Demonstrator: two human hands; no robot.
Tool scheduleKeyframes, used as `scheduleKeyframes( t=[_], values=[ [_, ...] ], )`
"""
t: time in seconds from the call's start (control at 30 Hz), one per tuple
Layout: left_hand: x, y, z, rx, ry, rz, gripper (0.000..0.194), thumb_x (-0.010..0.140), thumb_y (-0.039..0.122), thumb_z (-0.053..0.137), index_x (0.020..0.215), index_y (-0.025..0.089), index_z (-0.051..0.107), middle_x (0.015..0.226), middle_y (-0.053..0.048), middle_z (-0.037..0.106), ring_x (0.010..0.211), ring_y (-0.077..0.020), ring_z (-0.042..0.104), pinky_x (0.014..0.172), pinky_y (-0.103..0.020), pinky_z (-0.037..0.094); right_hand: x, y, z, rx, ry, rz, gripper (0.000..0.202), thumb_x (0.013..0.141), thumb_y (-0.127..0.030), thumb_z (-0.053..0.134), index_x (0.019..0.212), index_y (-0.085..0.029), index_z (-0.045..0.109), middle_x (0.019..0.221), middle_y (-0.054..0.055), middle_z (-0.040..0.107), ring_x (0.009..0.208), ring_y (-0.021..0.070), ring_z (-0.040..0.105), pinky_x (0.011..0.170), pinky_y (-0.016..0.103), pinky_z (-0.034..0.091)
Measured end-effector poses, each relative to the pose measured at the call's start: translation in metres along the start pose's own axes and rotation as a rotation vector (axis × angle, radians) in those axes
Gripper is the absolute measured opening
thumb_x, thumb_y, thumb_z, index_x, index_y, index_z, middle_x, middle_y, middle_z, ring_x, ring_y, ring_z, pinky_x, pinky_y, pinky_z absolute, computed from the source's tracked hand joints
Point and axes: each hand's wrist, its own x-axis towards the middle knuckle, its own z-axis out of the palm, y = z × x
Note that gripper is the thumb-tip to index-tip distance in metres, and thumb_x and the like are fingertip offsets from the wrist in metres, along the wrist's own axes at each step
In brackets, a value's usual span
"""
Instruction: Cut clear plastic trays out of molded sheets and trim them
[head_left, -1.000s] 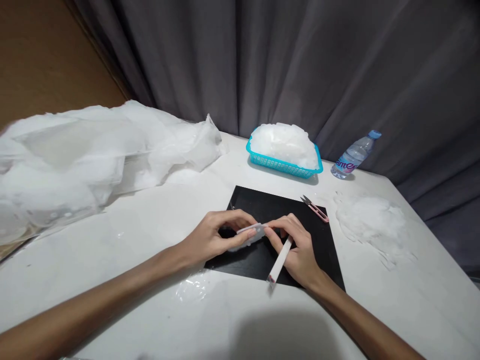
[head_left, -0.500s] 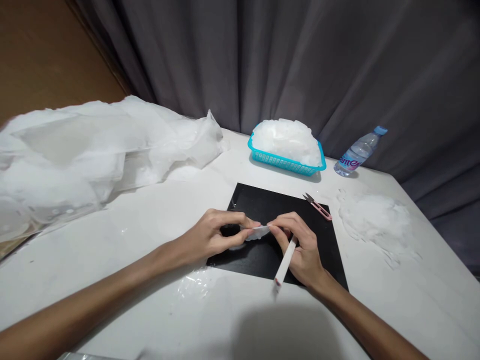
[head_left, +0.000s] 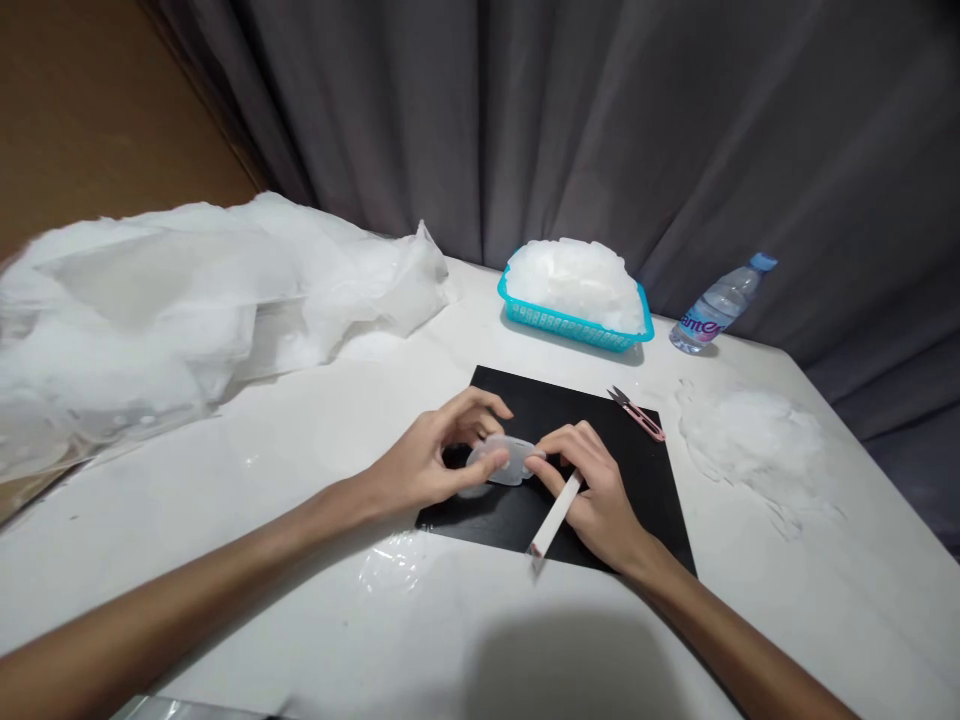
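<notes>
Over a black mat (head_left: 495, 525), both hands hold a small, flat, translucent white plastic piece (head_left: 514, 462) with a rounded outline. My left hand (head_left: 442, 455) grips its left end, thumb on the near face, with the index finger raised off it. My right hand (head_left: 596, 490) pinches the right end between thumb and fingertips. Tucked in that same hand is a slim white-handled knife (head_left: 555, 517), its thin, blade-like tip pointing down toward me. Pink-handled thread snips (head_left: 636, 414) lie open on the mat's far right corner.
A blue basket (head_left: 566, 322) heaped with similar white pieces stands behind the mat. To its right is a water bottle (head_left: 720, 305). Thin translucent scraps (head_left: 765, 450) are piled at right. Large plastic bags (head_left: 187, 290) of white pieces fill the left side. A grey curtain (head_left: 570, 120) hangs behind.
The plastic piece has turned from nearly edge-on to show its broad face. My left index finger has lifted away, and the knife's tip has swung slightly left.
</notes>
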Motion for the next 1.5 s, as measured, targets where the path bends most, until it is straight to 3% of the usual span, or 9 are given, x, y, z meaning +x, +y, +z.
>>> scheduleKeyframes(
  t=[0.17,0.37,0.57,0.73,0.9,1.03,1.17,1.5],
  values=[
    [-0.004,0.002,0.000,0.228,-0.116,0.095,0.014,0.103,0.030,0.063,0.107,0.022,0.074,0.099,-0.002,0.075,0.088,-0.0151,0.069,0.081,-0.027,0.052,-0.001,-0.001,-0.001,0.039,0.040,-0.047,0.008,0.099,-0.017,0.068,0.098,-0.025,0.070,0.090,0.001,0.072,0.083,0.0182,0.057,0.075,0.035,0.046],
    [-0.007,-0.002,-0.004,0.275,-0.099,0.198,0.013,0.104,0.025,0.063,0.103,0.020,0.075,0.100,-0.003,0.077,0.092,-0.0161,0.072,0.086,-0.027,0.053,-0.004,-0.003,-0.001,-0.006,0.062,-0.151,0.018,0.099,-0.010,0.065,0.108,-0.024,0.071,0.095,0.003,0.076,0.085,0.0180,0.061,0.078,0.037,0.047],
    [-0.006,0.001,-0.004,0.302,-0.132,0.166,0.017,0.105,0.027,0.060,0.098,0.019,0.073,0.097,-0.004,0.076,0.088,-0.0165,0.071,0.083,-0.028,0.053,-0.006,-0.006,0.001,-0.006,0.082,-0.116,0.014,0.099,-0.010,0.064,0.102,-0.023,0.069,0.091,0.003,0.073,0.082,0.0188,0.059,0.075,0.037,0.047],
    [-0.005,0.004,0.002,0.222,-0.083,0.125,0.019,0.104,0.027,0.061,0.090,0.018,0.070,0.090,-0.003,0.075,0.081,-0.0154,0.069,0.077,-0.026,0.052,-0.006,-0.009,0.001,0.026,0.123,-0.054,0.013,0.100,-0.011,0.063,0.100,-0.023,0.068,0.092,0.002,0.071,0.082,0.0179,0.058,0.075,0.036,0.046],
    [-0.004,0.003,0.004,0.114,0.059,-0.004,0.019,0.103,0.035,0.061,0.095,0.018,0.066,0.086,-0.001,0.069,0.077,-0.0143,0.065,0.070,-0.026,0.051,-0.005,-0.005,0.001,0.021,-0.037,0.032,0.011,0.096,-0.021,0.073,0.105,-0.024,0.067,0.096,0.002,0.070,0.088,0.0197,0.054,0.077,0.035,0.046],
    [-0.002,0.003,0.005,0.075,-0.011,-0.043,0.033,0.094,0.041,0.073,0.117,0.020,0.063,0.080,0.003,0.064,0.070,-0.0131,0.062,0.067,-0.025,0.050,-0.005,-0.003,0.001,0.034,-0.060,0.007,0.007,0.100,-0.020,0.066,0.096,-0.025,0.067,0.087,0.000,0.069,0.086,0.0196,0.053,0.078,0.035,0.045],
    [-0.003,0.005,0.002,0.167,-0.080,-0.075,0.023,0.102,0.041,0.063,0.099,0.020,0.073,0.080,0.000,0.070,0.071,-0.0130,0.064,0.066,-0.024,0.048,-0.004,-0.003,0.000,0.025,-0.031,0.033,0.005,0.100,-0.021,0.067,0.102,-0.026,0.069,0.093,0.002,0.071,0.088,0.0208,0.055,0.077,0.036,0.046],
    [-0.005,-0.004,-0.011,0.211,-0.083,0.019,0.023,0.102,0.038,0.062,0.095,0.020,0.075,0.095,-0.005,0.080,0.082,-0.0190,0.074,0.071,-0.027,0.055,-0.004,-0.005,-0.001,0.037,0.072,-0.018,0.010,0.099,-0.016,0.067,0.093,-0.024,0.068,0.087,0.002,0.071,0.083,0.0197,0.055,0.074,0.038,0.046]
  ],
)
